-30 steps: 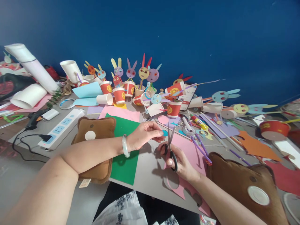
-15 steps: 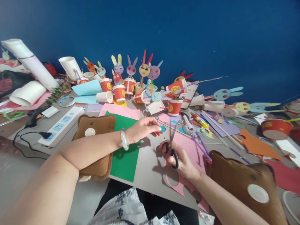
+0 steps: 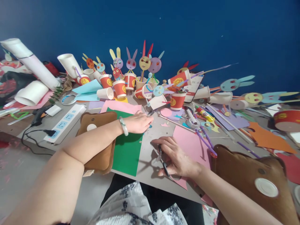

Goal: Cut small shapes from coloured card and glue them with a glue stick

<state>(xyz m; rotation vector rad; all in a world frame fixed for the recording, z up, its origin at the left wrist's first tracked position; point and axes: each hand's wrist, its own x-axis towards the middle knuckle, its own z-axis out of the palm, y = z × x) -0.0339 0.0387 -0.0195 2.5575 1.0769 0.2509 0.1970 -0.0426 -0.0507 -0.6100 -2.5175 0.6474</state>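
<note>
**Left hand [image 3: 140, 122] low over the bench [image 3: 147, 137] by a small blue paper disc [image 3: 150, 126], scissors [image 3: 163, 164] in the right hand [image 3: 174, 156]**

The relation that matters is between the disc and the left hand. The disc lies just beyond that hand's fingertips, on the side facing the right hand; whether they touch it cannot be told. Being round, it has no long axis. The left hand is clearly the nearer; the right hand is lower in the view, farther right, and apart from it.

The left hand's fingers are bent and close together, pointing away from the green sheet [image 3: 127, 156]. A slim dark item [image 3: 151, 112] sits near their tips, and whether they grip anything is hidden. The right hand is loosely curled, thumb and fingers well parted around the black handle loops. The blades are blurred; they seem to point left, toward the green sheet.

Counted: one pair of scissors in hand, one green sheet, one jade-like bangle [image 3: 123, 126] on the left wrist, one power strip [image 3: 77, 111]. Two brown cushions flank the work, one under the left forearm [image 3: 103, 159], one beyond the right [image 3: 236, 168]. Seven paper rabbit faces [image 3: 131, 63] stand upright along the blue wall [image 3: 150, 22].
</note>
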